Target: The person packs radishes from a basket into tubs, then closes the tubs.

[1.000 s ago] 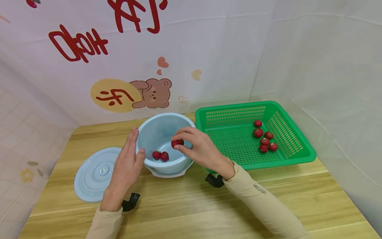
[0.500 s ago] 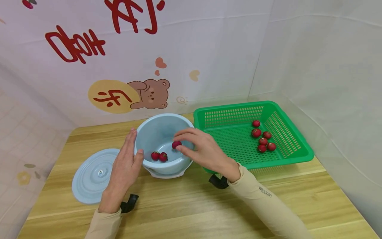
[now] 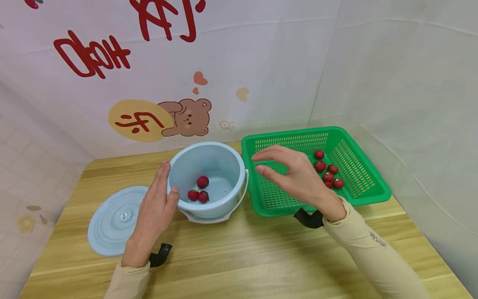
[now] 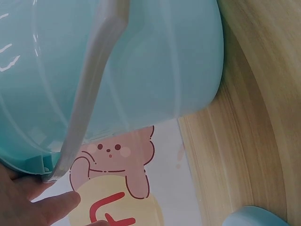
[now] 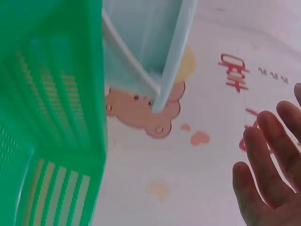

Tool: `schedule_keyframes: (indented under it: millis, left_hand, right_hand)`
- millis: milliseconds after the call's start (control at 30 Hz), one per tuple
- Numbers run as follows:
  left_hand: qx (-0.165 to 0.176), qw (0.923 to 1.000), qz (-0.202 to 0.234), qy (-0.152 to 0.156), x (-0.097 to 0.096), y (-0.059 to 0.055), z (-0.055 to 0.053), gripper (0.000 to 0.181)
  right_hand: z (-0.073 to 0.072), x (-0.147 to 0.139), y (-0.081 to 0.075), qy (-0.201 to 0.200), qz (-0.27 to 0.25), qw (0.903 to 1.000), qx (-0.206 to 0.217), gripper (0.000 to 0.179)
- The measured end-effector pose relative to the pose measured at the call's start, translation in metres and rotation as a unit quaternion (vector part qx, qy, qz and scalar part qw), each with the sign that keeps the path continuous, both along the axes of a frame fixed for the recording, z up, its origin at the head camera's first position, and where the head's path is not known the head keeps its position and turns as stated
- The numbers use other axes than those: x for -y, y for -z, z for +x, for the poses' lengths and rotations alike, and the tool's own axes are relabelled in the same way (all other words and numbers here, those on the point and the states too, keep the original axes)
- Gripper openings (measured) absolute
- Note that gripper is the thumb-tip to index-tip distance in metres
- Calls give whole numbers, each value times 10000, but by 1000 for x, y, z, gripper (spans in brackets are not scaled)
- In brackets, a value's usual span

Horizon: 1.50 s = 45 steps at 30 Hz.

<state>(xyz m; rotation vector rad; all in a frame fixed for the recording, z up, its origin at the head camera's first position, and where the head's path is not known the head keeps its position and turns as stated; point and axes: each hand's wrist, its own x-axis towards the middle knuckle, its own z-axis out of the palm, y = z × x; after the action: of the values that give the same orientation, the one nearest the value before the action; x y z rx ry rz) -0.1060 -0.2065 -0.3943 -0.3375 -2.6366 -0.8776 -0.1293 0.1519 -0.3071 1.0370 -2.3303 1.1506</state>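
Observation:
A light blue bucket (image 3: 233,195) with a pale handle (image 4: 89,94) stands on the table, three radishes (image 3: 203,182) lying on its bottom. My left hand (image 3: 158,203) rests against the bucket's left rim, fingers straight. In the left wrist view its fingers touch the rim by the handle's joint. My right hand (image 3: 295,174) is over the left part of a green basket (image 3: 257,203), thumb and fingers apart and holding nothing. Several more radishes (image 3: 319,166) lie in the right part of the basket, one partly hidden by that hand.
A round light blue lid (image 3: 112,220) lies on the wooden table (image 3: 231,265) left of the bucket, partly behind the left hand. White printed cloth (image 3: 276,74) hangs behind and at the sides. The basket stands close beside the bucket.
My right hand has let go of a radish inside the bucket and moved right, over the basket. That radish now lies with the other two. The left hand stays at the rim.

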Motion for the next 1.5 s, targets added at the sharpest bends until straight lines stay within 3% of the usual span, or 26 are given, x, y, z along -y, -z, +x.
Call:
schedule_keyframes:
  millis: [433,633,733,833,933,1100,1500]
  left_hand:
    - [-64,10000,9,29,1,1,0,64]
    - [-77,10000,7,21,1,1,0,64]
    - [-71,10000,4,15,1,1,0,64]
    - [-64,10000,3,14,1,1,0,64]
    - [-49,10000,-3,7,1,1,0,64]
    - [3,10000,-3,-2,1,1,1,64]
    - [58,10000,37,-3,1,1,1,64]
  right_hand:
    - [-14,-60,-10,890,507,9947,6,25]
    - [-19,-84,-9,1268,516,9873,809,23]
    - [-21,-93,-9,1398,419,9753,1660,24]
    - [-27,-103,-7,1536,432,9629,2176,28]
    - [-37,-114,-1,1655,728,9621,2040,29]
    - [-54,-131,8,1640,1213,9637,1724,35]
    - [-83,-160,29,1337,1622,9427,2592,58]
